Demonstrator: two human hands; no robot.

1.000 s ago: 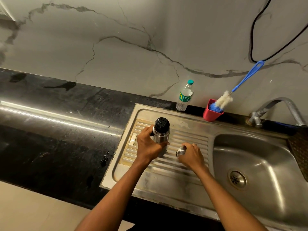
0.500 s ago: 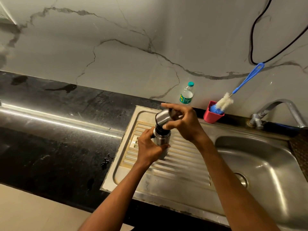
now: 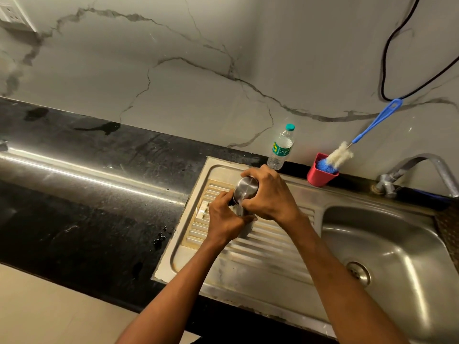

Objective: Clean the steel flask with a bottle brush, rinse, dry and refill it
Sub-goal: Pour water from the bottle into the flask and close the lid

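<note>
Two bare forearms reach in from 6 o'clock over the ribbed drainboard [image 3: 268, 247] of a steel sink unit set in a dark counter [image 3: 74, 199]. The left hand [image 3: 224, 219] wraps round the body of the steel flask [image 3: 242, 212], its fingers [image 3: 218, 198] curled closed about the near side and the thumb lying across the front; most of the flask body is hidden behind this hand. The flask stands upright on the drainboard. The right hand [image 3: 269, 194] comes over from 3 o'clock and grips the steel cap [image 3: 246, 191] on top of the flask, fingers bent tightly round its rim from the far side and the thumb pressing at the near edge. The two hands touch at the flask. The sink basin [image 3: 387, 247] lies at 3 o'clock. Farther off, at 12 o'clock against the marble wall, stands a plastic water bottle [image 3: 282, 147] with a teal lid; at 2 o'clock a red cup [image 3: 320, 175] holds the bottle brush [image 3: 340, 155], its blue handle leaning up to the right. The tap [image 3: 422, 167] is beyond the basin.
</note>
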